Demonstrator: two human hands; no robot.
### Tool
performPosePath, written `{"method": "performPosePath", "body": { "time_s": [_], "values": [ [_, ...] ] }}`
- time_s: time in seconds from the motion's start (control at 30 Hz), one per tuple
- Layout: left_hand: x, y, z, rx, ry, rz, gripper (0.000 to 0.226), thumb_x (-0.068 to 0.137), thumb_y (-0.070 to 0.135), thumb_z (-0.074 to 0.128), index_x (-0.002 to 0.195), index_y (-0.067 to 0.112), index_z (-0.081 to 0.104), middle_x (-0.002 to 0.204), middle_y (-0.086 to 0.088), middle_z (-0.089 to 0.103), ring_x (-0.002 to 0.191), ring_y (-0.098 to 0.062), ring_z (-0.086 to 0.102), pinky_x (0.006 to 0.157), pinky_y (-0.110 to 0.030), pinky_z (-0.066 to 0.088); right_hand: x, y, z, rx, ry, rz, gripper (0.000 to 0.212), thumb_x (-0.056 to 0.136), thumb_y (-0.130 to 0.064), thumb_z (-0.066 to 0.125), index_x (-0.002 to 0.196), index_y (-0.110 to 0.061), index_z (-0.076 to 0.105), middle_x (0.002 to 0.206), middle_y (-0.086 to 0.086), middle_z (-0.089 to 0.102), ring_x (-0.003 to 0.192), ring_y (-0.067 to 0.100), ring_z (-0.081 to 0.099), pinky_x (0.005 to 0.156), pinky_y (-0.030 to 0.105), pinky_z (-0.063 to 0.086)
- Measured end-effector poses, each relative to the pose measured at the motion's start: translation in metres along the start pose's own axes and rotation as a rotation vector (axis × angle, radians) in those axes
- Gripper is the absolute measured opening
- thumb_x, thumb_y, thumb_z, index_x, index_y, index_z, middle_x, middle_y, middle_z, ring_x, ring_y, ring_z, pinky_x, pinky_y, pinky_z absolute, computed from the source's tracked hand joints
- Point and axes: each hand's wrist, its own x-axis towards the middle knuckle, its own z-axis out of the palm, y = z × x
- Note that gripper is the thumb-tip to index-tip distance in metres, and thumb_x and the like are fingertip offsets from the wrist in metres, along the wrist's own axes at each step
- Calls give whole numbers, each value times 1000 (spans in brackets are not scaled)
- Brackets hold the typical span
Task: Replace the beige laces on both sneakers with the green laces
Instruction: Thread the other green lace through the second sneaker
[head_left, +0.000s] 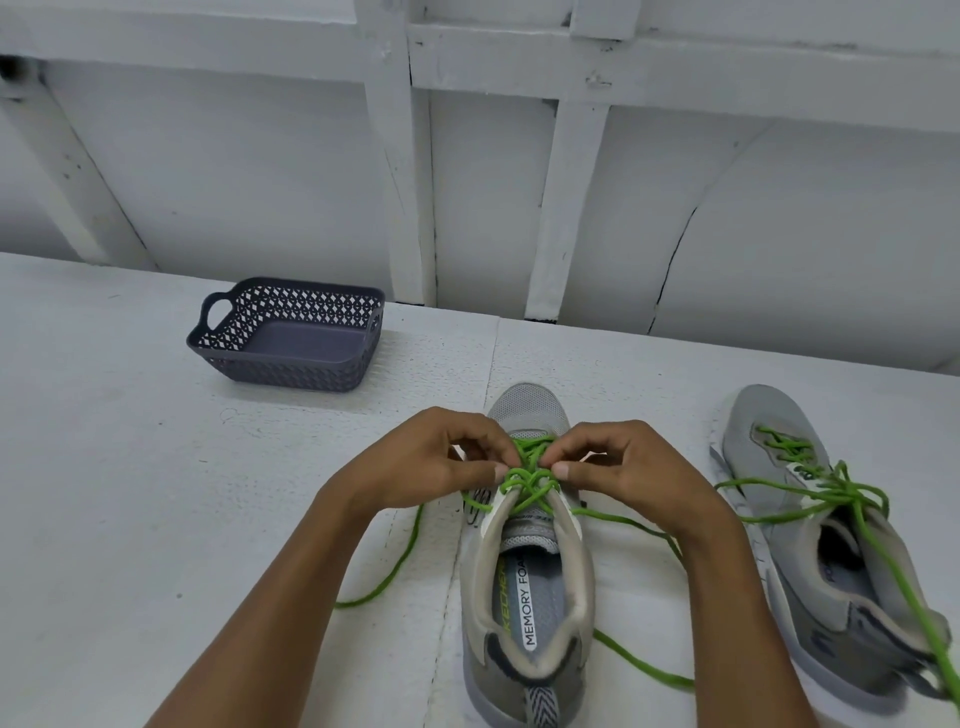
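Your left hand (431, 462) and right hand (623, 465) each pinch the limp green cord lace (524, 475) over the tongue of the grey mesh sneaker (524, 582) in front of you; it looks soft and light, so grip close to the crossing, not the trailing ends

The near sneaker's insole (524, 597) reads "MEMORY FOAM", beside a partly hidden "SKECHERS".

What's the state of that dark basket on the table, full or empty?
Empty: the basket stands upright, and its bare floor shows through the open top with nothing lying inside.
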Motion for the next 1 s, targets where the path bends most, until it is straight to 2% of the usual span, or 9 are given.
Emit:
{"method": "performPosePath", "body": {
  "time_s": [0.13, 0.23, 0.3, 0.37, 0.47, 0.6, 0.77, 0.87, 1.0],
  "values": [
    [2, -2, 1, -22, 2, -11, 17, 88, 8, 72, 88, 24, 75, 84, -5, 72, 74, -10, 65, 69, -27, 52, 0, 2, 0, 28, -9, -21, 12, 83, -4, 74, 84, -15, 77, 86, 8, 73, 77, 18, 66, 77, 38, 57],
    [1, -2, 1, -36, 7, -8, 12, 87, 12, 73, 90, 23, 75, 87, -4, 72, 76, -14, 65, 69, -30, 53, 2, 4, 1, 56, -28, -20, 8, 85, 0, 72, 84, -8, 74, 84, 12, 70, 70, 20, 61, 70, 35, 55],
    [1, -2, 0, -24, -3, -5, 11, 85, 17, 74, 93, 24, 76, 89, -1, 72, 80, -17, 65, 72, -34, 55, 4, 6, 1, 18, -50, -51, 11, 88, -1, 69, 84, -11, 72, 85, 9, 68, 73, 18, 59, 70, 38, 53],
    [2, -1, 1, -14, -14, 9, 11, 86, 15, 75, 94, 23, 76, 86, 5, 71, 76, -12, 64, 69, -29, 53, 5, 9, 1, -5, -80, -66, 15, 91, -4, 65, 84, -16, 69, 85, 7, 65, 76, 16, 57, 72, 39, 51],
    [4, 1, 2, -24, -16, 22, 11, 87, 9, 73, 92, 20, 74, 86, 7, 68, 76, -6, 61, 68, -22, 47, 5, 10, -2, 29, -115, -75, 7, 89, -14, 62, 84, -19, 65, 84, 0, 62, 79, 12, 56, 75, 34, 48],
    [1, 4, -2, -103, -126, -47, 5, 94, 12, 61, 90, 12, 64, 81, 5, 61, 73, -8, 57, 73, -25, 48, 2, 11, -6, 127, -131, -82, 8, 90, -17, 58, 88, -10, 62, 88, 6, 61, 78, 16, 56, 76, 31, 48],
    [0, 6, -8, -167, -208, -133, 11, 80, 9, 55, 90, 7, 60, 80, 3, 58, 77, -11, 53, 75, -25, 44, 1, 14, -2, 205, -95, -72, 8, 89, -17, 58, 90, -9, 62, 91, 3, 65, 80, 12, 56, 73, 22, 47],
    [-1, 1, -8, -134, -170, -91, 18, 81, 5, 63, 98, 12, 66, 86, 3, 63, 82, -11, 58, 75, -26, 50, -1, 15, -8, 180, -125, -47, 12, 84, -19, 67, 96, -16, 68, 93, 11, 65, 86, 14, 61, 78, 26, 51],
    [-1, -2, -5, -122, -93, -66, 6, 84, 14, 70, 88, 12, 66, 84, -2, 64, 76, -13, 59, 73, -31, 50, 3, 16, -8, 126, -152, -30, 9, 82, -15, 72, 86, -22, 69, 90, 5, 65, 77, 15, 61, 76, 34, 53]
  ]
}}
